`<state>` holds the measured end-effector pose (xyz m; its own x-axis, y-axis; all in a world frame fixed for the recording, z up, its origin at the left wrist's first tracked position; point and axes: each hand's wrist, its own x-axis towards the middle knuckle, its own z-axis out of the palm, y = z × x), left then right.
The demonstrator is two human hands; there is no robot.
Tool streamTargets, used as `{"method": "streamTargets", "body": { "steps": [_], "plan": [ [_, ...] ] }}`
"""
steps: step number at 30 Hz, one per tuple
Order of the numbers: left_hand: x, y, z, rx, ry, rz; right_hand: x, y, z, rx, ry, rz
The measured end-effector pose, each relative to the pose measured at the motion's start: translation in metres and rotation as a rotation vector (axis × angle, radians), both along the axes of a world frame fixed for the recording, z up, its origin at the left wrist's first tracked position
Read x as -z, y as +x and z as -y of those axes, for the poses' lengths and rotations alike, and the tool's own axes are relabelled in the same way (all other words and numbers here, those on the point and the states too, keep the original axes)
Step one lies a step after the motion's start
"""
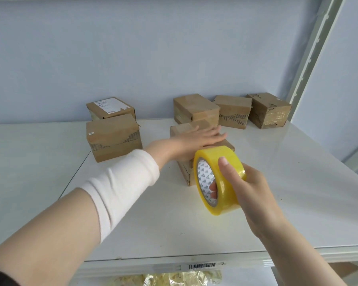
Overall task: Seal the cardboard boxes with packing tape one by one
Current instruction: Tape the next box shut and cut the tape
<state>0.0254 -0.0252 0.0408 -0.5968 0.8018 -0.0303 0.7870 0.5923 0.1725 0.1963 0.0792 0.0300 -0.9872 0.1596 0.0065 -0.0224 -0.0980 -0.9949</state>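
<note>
Pressing box (pixel 186 172) flat-handed (pixel 196 139), right hand (pixel 250 186) gripping tape (pixel 219 180)

No words here are clear enough to read. The back left box (pixel 120 117) has a white label (pixel 106 105) with tiny print (too small to make out). A barcode sticker (pixel 202 266) sits on the shelf's front edge (pixel 132 264). The inner ring (pixel 204 176) of the tape roll (pixel 219 159) has small blurry marks.
</note>
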Motion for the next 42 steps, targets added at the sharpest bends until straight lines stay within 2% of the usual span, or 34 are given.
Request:
{"method": "streamTargets", "body": {
  "steps": [2, 4, 6, 9, 11, 13, 15, 17, 18, 20, 22, 26, 29, 32, 35, 38, 40, 42],
  "plan": [
    [0.002, 0.001, -0.001, 0.034, -0.061, 0.021, 0.001, -0.001, 0.000, -0.003, 0.003, 0.003],
    [-0.005, -0.001, 0.000, 0.015, 0.015, 0.076, 0.000, -0.001, 0.000, -0.005, -0.013, 0.001],
    [-0.005, -0.001, 0.001, 0.031, 0.100, 0.020, 0.000, -0.001, -0.001, -0.008, -0.019, -0.004],
    [0.008, 0.004, 0.004, 0.072, 0.092, 0.044, 0.002, 0.000, 0.000, -0.019, 0.005, -0.010],
    [0.008, 0.005, 0.006, 0.037, 0.224, 0.163, 0.003, 0.000, -0.001, -0.017, 0.003, -0.013],
    [0.009, 0.006, 0.009, 0.000, 0.361, 0.166, 0.002, 0.000, -0.002, -0.020, -0.009, -0.015],
    [0.012, 0.004, 0.010, 0.012, 0.226, 0.055, 0.002, -0.001, -0.002, -0.026, -0.003, -0.015],
    [0.009, -0.001, 0.013, 0.031, 0.108, 0.089, 0.005, -0.001, -0.002, -0.029, 0.007, -0.014],
    [0.004, -0.002, 0.016, 0.018, 0.151, 0.135, 0.005, -0.002, -0.002, -0.033, 0.008, -0.018],
    [-0.003, -0.001, 0.022, -0.043, 0.390, 0.170, 0.006, -0.001, -0.004, -0.044, -0.001, -0.027],
    [0.006, 0.007, 0.034, -0.027, 0.545, 0.091, 0.009, -0.001, -0.006, -0.051, -0.010, -0.038],
    [0.050, 0.021, 0.060, 0.125, 0.440, -0.304, 0.007, -0.001, -0.009, -0.066, 0.006, -0.060],
    [0.052, 0.020, 0.065, 0.144, 0.583, -0.421, -0.012, -0.004, -0.009, -0.110, 0.039, -0.105],
    [0.037, 0.029, 0.062, 0.111, 0.874, -0.260, -0.049, -0.014, -0.009, -0.223, 0.053, -0.181],
    [0.025, 0.036, 0.058, -0.040, 1.143, -0.104, -0.090, -0.034, -0.007, -0.314, 0.048, -0.191],
    [0.015, 0.035, 0.048, -0.224, 1.365, 0.181, -0.113, -0.064, 0.005, -0.402, -0.022, -0.156],
    [0.011, 0.026, 0.044, -0.355, 1.476, 0.278, -0.115, -0.082, 0.017, -0.405, -0.026, -0.137],
    [0.007, 0.015, 0.043, -0.464, 1.479, 0.294, -0.108, -0.100, 0.027, -0.408, 0.004, -0.162]
  ]
}}
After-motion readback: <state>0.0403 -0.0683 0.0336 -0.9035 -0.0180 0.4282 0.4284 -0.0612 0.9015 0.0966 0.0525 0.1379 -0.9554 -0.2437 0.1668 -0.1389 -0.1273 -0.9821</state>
